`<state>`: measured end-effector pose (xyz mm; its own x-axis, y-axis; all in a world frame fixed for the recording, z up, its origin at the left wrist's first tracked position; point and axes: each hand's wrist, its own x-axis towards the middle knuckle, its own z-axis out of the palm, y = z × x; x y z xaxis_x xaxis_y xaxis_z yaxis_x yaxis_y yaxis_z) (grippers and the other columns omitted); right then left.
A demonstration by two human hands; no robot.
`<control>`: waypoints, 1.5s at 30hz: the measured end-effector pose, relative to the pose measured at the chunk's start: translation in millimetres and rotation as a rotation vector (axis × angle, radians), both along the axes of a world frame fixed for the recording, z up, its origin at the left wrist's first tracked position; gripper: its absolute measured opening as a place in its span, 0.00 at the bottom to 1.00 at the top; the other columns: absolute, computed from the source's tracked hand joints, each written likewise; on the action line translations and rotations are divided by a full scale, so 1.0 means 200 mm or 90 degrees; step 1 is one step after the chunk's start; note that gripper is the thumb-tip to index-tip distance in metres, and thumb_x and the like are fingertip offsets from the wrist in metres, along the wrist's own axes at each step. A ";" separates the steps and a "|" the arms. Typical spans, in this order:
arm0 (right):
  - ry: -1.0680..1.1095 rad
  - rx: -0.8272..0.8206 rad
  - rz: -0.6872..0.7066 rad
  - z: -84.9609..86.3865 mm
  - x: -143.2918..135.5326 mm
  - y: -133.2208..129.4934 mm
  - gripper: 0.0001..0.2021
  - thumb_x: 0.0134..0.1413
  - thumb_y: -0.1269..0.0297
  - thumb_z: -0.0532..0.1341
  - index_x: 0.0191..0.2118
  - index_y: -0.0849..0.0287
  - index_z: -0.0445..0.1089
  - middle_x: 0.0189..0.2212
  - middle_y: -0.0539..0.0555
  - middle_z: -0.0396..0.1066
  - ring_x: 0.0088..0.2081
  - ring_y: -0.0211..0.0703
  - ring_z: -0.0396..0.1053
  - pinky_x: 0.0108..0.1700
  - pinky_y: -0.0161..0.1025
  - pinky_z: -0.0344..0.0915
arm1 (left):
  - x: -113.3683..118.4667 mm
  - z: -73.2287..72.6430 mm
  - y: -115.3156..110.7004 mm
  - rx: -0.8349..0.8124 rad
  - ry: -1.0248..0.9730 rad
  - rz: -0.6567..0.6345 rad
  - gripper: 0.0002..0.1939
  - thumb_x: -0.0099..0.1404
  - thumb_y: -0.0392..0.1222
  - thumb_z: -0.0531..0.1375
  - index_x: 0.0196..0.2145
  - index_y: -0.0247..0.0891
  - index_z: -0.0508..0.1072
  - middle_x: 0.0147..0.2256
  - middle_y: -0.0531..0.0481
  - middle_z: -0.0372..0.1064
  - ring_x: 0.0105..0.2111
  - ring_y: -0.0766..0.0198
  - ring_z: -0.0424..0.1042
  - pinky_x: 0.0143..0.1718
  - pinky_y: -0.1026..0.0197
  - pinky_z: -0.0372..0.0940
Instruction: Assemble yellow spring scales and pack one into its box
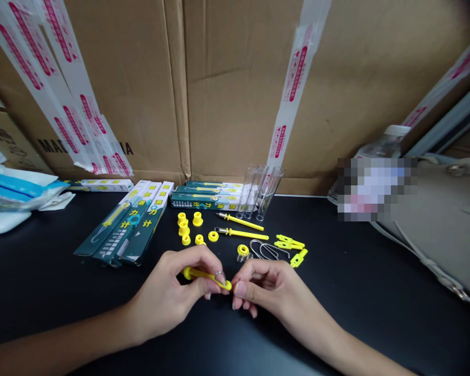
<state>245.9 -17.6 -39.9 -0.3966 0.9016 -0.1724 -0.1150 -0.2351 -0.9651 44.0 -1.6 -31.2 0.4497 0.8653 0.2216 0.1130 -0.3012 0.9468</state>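
The fingers (203, 282) of the left hand (168, 300) pinch a yellow rod (206, 276) low over the black table (43, 282) — it lies nearly level, and the right hand (268, 290) closes its fingertips on the rod's right end. Just beyond lie yellow caps (188, 227), two more yellow rods (241, 228), wire hooks (268, 250) and yellow clips (292, 245). Clear tubes (258, 193) lean on boxes (207, 197) — more boxes (129, 222) lie left.
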 end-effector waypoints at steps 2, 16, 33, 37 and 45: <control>-0.009 0.011 0.006 0.00 0.00 0.00 0.18 0.45 0.50 0.75 0.27 0.62 0.75 0.22 0.50 0.75 0.23 0.34 0.65 0.27 0.32 0.61 | 0.00 0.01 0.00 -0.007 0.003 0.001 0.07 0.61 0.28 0.62 0.28 0.37 0.74 0.27 0.53 0.75 0.23 0.69 0.71 0.27 0.69 0.67; -0.057 0.047 0.006 0.02 -0.02 -0.01 0.21 0.47 0.46 0.72 0.27 0.63 0.75 0.23 0.51 0.73 0.25 0.36 0.65 0.28 0.33 0.63 | 0.00 0.00 -0.01 -0.007 -0.005 -0.016 0.11 0.63 0.28 0.57 0.26 0.37 0.73 0.26 0.51 0.76 0.24 0.68 0.71 0.25 0.68 0.65; -0.137 0.100 -0.077 0.03 -0.04 -0.06 0.16 0.54 0.51 0.68 0.27 0.59 0.72 0.26 0.54 0.75 0.27 0.41 0.69 0.29 0.37 0.65 | 0.02 -0.01 -0.01 -0.019 -0.051 -0.025 0.11 0.65 0.28 0.57 0.26 0.39 0.64 0.26 0.51 0.74 0.25 0.67 0.72 0.27 0.66 0.65; -0.180 0.126 -0.088 0.04 -0.03 -0.08 0.12 0.56 0.57 0.66 0.26 0.58 0.72 0.26 0.54 0.76 0.27 0.42 0.70 0.29 0.37 0.65 | 0.02 0.00 -0.01 -0.035 -0.052 -0.059 0.12 0.68 0.31 0.58 0.32 0.42 0.57 0.27 0.55 0.72 0.26 0.67 0.71 0.30 0.64 0.64; -0.251 0.189 -0.121 0.06 -0.02 -0.09 0.10 0.58 0.61 0.64 0.26 0.57 0.72 0.24 0.51 0.74 0.26 0.41 0.71 0.29 0.36 0.65 | -0.05 0.01 -0.05 0.036 0.087 -0.127 0.11 0.69 0.46 0.57 0.45 0.42 0.63 0.39 0.50 0.64 0.38 0.59 0.63 0.40 0.58 0.60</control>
